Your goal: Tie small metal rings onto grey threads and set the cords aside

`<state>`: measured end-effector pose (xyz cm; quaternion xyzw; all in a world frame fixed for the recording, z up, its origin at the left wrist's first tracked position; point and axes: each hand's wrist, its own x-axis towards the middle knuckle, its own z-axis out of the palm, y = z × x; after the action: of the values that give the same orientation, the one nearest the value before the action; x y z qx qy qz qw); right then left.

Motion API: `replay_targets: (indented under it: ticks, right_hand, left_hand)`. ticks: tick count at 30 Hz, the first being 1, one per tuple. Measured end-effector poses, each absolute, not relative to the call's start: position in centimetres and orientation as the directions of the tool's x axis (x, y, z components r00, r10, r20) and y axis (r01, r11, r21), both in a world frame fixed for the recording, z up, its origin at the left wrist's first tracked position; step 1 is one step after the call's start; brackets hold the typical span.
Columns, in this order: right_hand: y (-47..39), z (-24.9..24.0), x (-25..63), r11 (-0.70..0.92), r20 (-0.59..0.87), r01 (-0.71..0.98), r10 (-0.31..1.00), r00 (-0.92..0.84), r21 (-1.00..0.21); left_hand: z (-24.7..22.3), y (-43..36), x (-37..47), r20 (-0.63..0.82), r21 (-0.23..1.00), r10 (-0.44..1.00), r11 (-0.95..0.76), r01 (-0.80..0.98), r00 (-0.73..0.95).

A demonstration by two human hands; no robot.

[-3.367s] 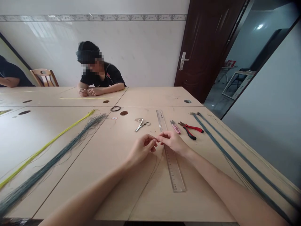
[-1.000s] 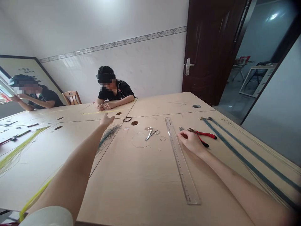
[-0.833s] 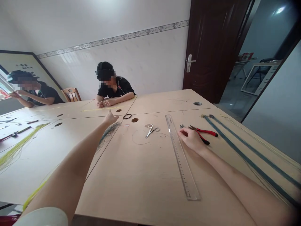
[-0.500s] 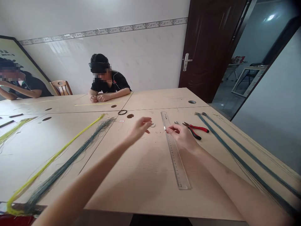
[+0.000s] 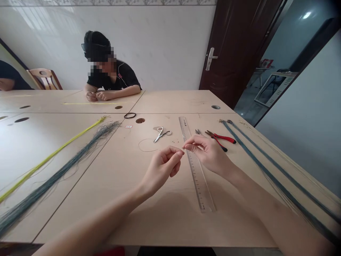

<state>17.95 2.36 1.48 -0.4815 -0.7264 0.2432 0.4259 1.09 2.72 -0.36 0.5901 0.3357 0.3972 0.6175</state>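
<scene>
My left hand (image 5: 163, 165) is closed, thumb and forefinger pinched on something too small to make out. Its fingertips nearly meet those of my right hand (image 5: 206, 151), which is also pinched, over the clear ruler (image 5: 195, 174) on the table. Between the two sets of fingertips a tiny item shows, possibly a thread end or bead. Small silver scissors (image 5: 161, 135) lie beyond my left hand, and a thin thread (image 5: 140, 144) curves on the wood beside them. Red-and-black pliers (image 5: 223, 138) rest just past my right hand.
Yellow (image 5: 61, 146) and grey-blue thread bundles (image 5: 66, 169) stretch along the left. Blue-green bundles (image 5: 255, 160) run down the right side. A black ring (image 5: 130, 115) lies near a table hole (image 5: 140, 121). Across the table sits a person (image 5: 114, 76) with forearms on it.
My left hand has moved right and nearer, from beside the scissors to my right hand's fingertips, and its fingers have closed. The scissors now show fully. The view has tilted down.
</scene>
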Motion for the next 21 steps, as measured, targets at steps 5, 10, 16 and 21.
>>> replay_targets:
  ticks: [5,10,16,21]
  right_hand:
    - [2.14,1.47,17.74,0.482,0.424,0.501,0.875,-0.234,-0.718]
    - [1.87,1.48,17.73,0.501,0.430,0.486,0.865,-0.259,-0.716]
    - [1.91,1.52,17.65,0.505,0.426,0.486,0.863,-0.271,-0.714]
    - [1.64,1.66,17.49,0.473,0.426,0.462,0.880,-0.208,-0.750]
  left_hand:
    - [-0.09,2.43,1.01,-0.004,0.997,0.887,0.041,-0.070,0.463]
    - [-0.12,2.43,0.89,-0.038,0.998,0.887,0.061,-0.035,0.460]
    - [-0.35,2.40,0.86,-0.041,0.997,0.871,0.069,-0.039,0.489]
    - [-0.26,2.21,0.75,0.020,0.998,0.889,0.006,-0.056,0.457]
